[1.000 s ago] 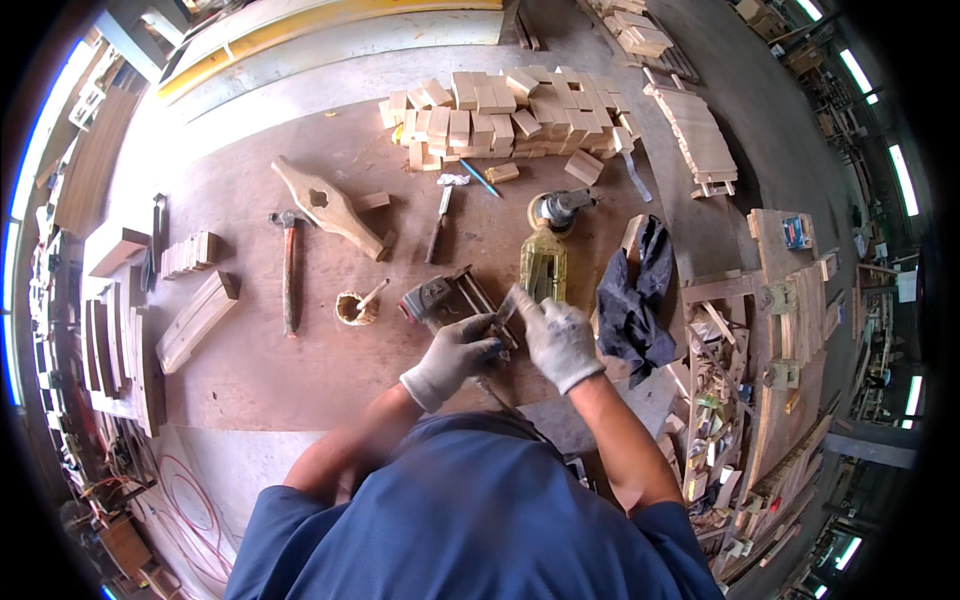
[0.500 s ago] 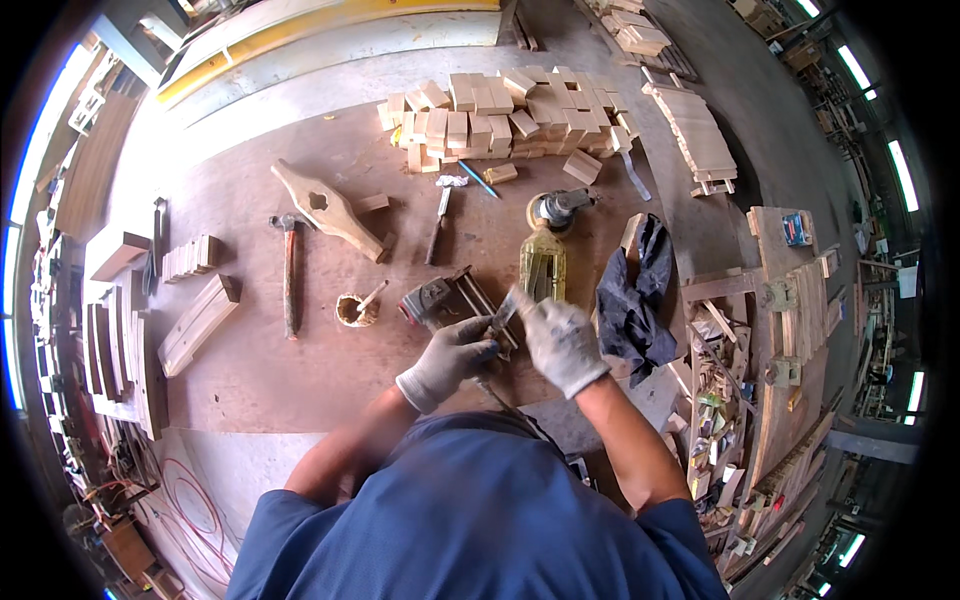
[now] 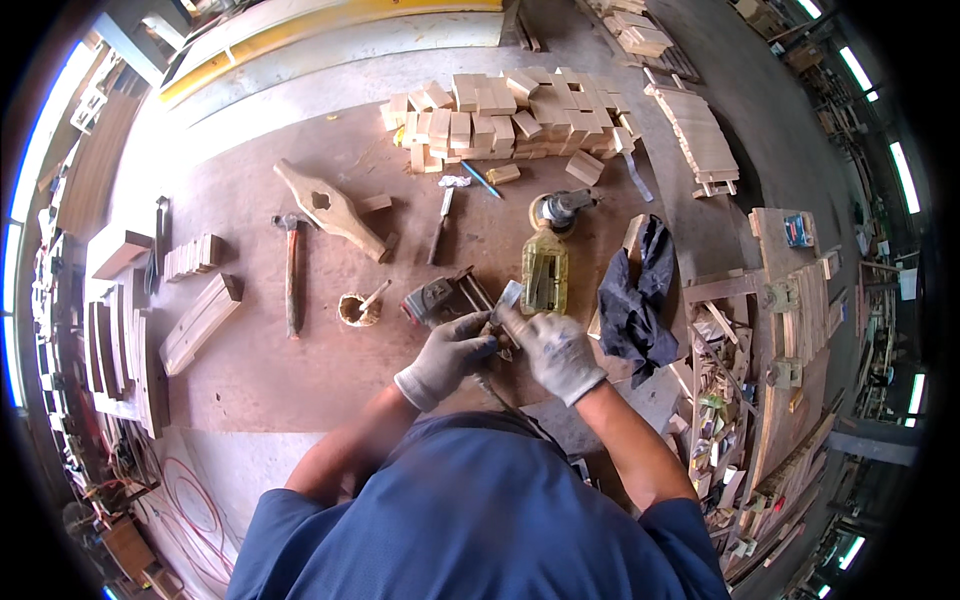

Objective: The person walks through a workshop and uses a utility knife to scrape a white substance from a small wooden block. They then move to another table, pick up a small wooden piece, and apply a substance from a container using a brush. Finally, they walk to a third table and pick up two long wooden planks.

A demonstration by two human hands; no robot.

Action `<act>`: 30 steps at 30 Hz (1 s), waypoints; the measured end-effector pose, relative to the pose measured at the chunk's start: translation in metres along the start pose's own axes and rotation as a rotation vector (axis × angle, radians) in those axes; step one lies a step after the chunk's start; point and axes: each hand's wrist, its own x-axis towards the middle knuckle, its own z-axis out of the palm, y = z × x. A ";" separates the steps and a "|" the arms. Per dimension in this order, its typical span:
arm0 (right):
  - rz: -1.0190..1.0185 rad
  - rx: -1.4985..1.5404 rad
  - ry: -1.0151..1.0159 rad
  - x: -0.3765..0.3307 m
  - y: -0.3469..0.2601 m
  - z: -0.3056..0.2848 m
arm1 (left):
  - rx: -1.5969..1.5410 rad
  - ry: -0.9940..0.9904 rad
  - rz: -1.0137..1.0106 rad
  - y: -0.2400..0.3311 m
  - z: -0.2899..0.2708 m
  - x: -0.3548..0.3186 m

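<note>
My left hand [image 3: 442,366], in a white glove, is closed around the lower part of a small tool with a flat metal blade [image 3: 510,294]. The blade points up and away; its exact kind is unclear. My gloved right hand [image 3: 565,356] has its fingertips curled against the tool just below the blade. Under and just beyond my hands lies a red and grey power tool [image 3: 430,299] with metal rails. A clear yellowish bottle [image 3: 544,272] is beyond my right hand. Left of the power tool sits a small crusted pot [image 3: 352,312] with a stick in it.
A hammer [image 3: 292,275], a shaped wooden piece [image 3: 335,212] and a long-handled flat tool [image 3: 440,225] lie on the brown tabletop [image 3: 250,390]. Wooden blocks [image 3: 480,130] are piled at the back. A sander [image 3: 565,207] and dark cloth [image 3: 638,300] are on the right.
My right hand has drawn slightly nearer to me and its fingers have slid down off the blade's end, leaving the blade in plainer view. My left hand has barely moved.
</note>
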 end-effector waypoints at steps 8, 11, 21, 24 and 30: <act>0.040 -0.014 -0.038 0.005 0.000 -0.007 | 0.048 0.025 -0.030 0.008 0.006 -0.006; 0.051 -0.068 -0.088 0.004 -0.002 0.001 | 0.082 0.035 -0.012 0.008 0.006 -0.004; -0.018 -0.056 -0.105 0.012 -0.007 -0.009 | 0.098 0.033 0.011 0.006 0.000 -0.004; 0.064 -0.140 -0.102 0.011 0.001 0.001 | 0.196 0.045 0.020 0.013 0.006 -0.006; 0.299 -0.087 -0.011 0.016 0.035 -0.010 | 0.111 0.044 -0.005 0.018 0.008 -0.011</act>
